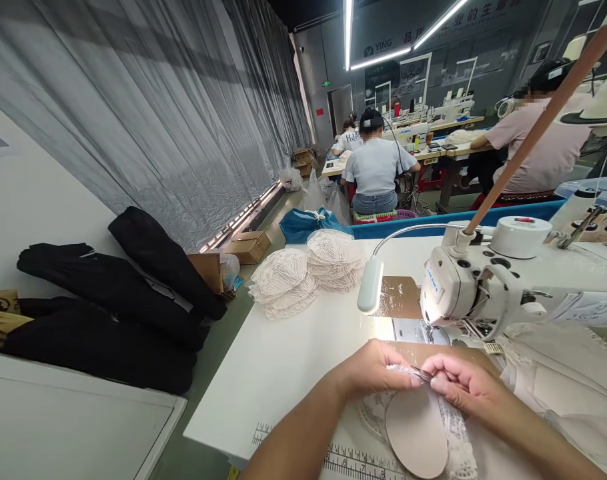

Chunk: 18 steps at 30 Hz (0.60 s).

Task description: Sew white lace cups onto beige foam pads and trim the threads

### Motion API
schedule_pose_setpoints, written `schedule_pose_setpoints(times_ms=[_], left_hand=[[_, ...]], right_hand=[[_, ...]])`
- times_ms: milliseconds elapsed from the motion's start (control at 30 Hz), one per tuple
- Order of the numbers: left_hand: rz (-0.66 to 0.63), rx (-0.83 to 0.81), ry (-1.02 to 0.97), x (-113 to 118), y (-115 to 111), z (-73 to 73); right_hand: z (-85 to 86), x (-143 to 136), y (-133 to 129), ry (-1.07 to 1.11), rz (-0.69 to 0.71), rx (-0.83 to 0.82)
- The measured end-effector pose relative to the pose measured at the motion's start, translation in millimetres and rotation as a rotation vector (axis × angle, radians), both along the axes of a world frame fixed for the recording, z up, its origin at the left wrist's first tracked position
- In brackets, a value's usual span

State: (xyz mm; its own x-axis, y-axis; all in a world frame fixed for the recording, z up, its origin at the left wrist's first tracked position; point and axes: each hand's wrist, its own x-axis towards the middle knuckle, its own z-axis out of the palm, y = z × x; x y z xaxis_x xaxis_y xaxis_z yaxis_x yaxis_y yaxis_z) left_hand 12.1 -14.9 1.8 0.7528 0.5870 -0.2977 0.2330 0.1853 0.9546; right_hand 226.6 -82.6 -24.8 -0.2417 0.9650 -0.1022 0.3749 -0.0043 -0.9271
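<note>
My left hand is closed, thumb and fingertips pinching the upper edge of a pale pink lace-trimmed cup piece. My right hand is closed close beside it, its fingertips at the same edge. Between the two sets of fingertips shows a small dark metal tool, perhaps thread snips; its ends are hidden by the fingers. White lace trim hangs down along the cup's right side. Just beyond the hands stands a white sewing machine.
Two stacks of lace cups lie at the table's far left. A lamp hangs over the white table. Pale fabric is heaped at the right. Co-workers sit at machines farther back.
</note>
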Motion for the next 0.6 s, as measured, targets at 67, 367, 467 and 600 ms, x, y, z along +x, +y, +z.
schedule_pose_setpoints(times_ms=[67,367,467,600], left_hand=[[-0.029,0.008,0.007,-0.1,0.2,1.0],[-0.052,0.01,0.041,2.2,0.2,0.1],[-0.046,-0.001,0.051,2.4,0.7,-2.0],[-0.047,0.005,0.05,4.0,1.1,-5.2]], right_hand=[[9.5,1.7,0.5,0.009,0.112,-0.069],[20.1,1.2,2.3,-0.038,0.108,-0.026],[15.6,2.4,1.5,-0.025,0.113,-0.051],[15.6,-3.5,2.8,-0.09,0.092,0.042]])
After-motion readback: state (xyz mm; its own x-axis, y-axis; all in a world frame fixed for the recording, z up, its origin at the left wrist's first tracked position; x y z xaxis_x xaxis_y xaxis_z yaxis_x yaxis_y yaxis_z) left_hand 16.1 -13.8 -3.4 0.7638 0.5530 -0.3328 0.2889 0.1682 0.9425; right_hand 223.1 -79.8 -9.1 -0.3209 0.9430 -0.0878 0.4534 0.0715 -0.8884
